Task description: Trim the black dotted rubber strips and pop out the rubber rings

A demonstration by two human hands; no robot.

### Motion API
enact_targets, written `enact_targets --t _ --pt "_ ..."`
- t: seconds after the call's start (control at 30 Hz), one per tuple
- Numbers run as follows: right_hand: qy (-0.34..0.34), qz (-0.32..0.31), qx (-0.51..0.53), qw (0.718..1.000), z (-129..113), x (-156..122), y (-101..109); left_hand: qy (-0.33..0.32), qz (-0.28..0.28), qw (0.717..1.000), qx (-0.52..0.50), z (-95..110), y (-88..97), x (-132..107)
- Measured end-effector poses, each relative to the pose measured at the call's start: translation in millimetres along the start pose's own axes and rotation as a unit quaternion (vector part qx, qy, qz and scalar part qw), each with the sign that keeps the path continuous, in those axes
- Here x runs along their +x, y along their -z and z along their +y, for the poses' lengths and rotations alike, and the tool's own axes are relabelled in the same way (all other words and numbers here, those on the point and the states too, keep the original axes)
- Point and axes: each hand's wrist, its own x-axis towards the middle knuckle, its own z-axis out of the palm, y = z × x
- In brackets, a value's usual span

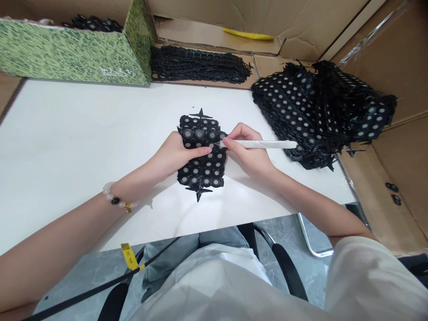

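A black moulded rubber sheet [201,170] with rows of round grey-centred discs lies on the white table, a pointed star-like tab at its far and near ends. My left hand [180,151] grips its left side, the thumb laid across the discs. In my right hand [249,149] is a white-handled craft knife [267,144], pinched near its tip. The knife's tip points left and meets the sheet's right part near a raised row of discs; the exact contact is too small to make out.
A big heap of similar black sheets [301,111] covers the table's right back. Behind, a flat black stack [200,64] sits on cardboard. A green patterned box [76,53] holds black pieces at back left. A yellow strip-like object [248,34] lies at the back. Two black discs [393,193] rest on cardboard at right.
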Motion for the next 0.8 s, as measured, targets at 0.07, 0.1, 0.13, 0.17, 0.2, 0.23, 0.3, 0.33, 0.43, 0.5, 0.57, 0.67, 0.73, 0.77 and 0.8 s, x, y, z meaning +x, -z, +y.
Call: enact_targets --t 0.07,0.1,0.13,0.17,0.2,0.23,0.3,0.33,0.43,0.5,0.57,0.67,0.73,0.77,0.8 --pt "0.001 0.003 0.0 1.0 -0.8 -0.8 -0.4 -0.007 0.005 1.0 0.015 -0.6 0.0 -0.2" --pt "-0.001 0.004 0.002 1.0 -1.1 -1.2 -0.5 -0.009 0.006 1.0 0.023 -0.7 0.1 -0.4" --pt "-0.002 0.005 0.003 1.0 -1.3 -1.5 -0.5 -0.01 0.007 0.999 0.032 -0.6 0.2 -0.8" --pt "-0.003 0.006 0.003 1.0 -1.3 -1.9 -0.6 -0.01 0.007 0.999 0.042 -0.3 0.1 -1.3" --pt "-0.003 0.007 0.002 1.0 -1.1 -2.4 -0.7 -0.008 0.007 0.999 0.05 0.3 -0.1 -1.9" --pt "-0.002 0.007 0.001 1.0 -0.8 -2.8 -0.8 -0.006 0.008 0.998 0.056 1.0 -0.4 -2.5" --pt "0.001 0.008 0.001 1.0 0.0 -3.7 -0.8 -0.005 0.009 0.998 0.06 2.8 -1.2 -3.7" --pt "0.003 0.008 0.0 1.0 0.3 -4.1 -0.7 -0.006 0.008 0.998 0.059 3.6 -1.6 -4.1" --pt "0.014 0.005 -0.021 1.0 0.6 -4.7 0.4 -0.013 0.003 0.998 0.059 5.6 -2.6 -5.0" --pt "0.025 -0.001 -0.043 0.999 0.3 -4.9 1.3 -0.021 0.003 0.997 0.072 6.0 -3.2 -5.3" --pt "0.035 -0.011 -0.062 0.997 0.2 -5.2 1.6 -0.032 0.015 0.995 0.098 5.7 -4.1 -5.6" --pt "0.049 -0.016 -0.093 0.994 1.5 -6.6 0.2 -0.047 0.042 0.987 0.149 4.0 -6.6 -6.3" --pt "0.055 -0.013 -0.115 0.992 3.1 -8.0 -1.9 -0.056 0.048 0.983 0.166 2.9 -9.0 -7.2" --pt "0.056 -0.013 -0.124 0.991 3.8 -8.7 -3.1 -0.06 0.046 0.983 0.169 2.5 -10.3 -7.9" --pt "0.056 -0.014 -0.13 0.99 4.5 -9.2 -4.2 -0.065 0.041 0.983 0.169 2.4 -11.5 -8.5"
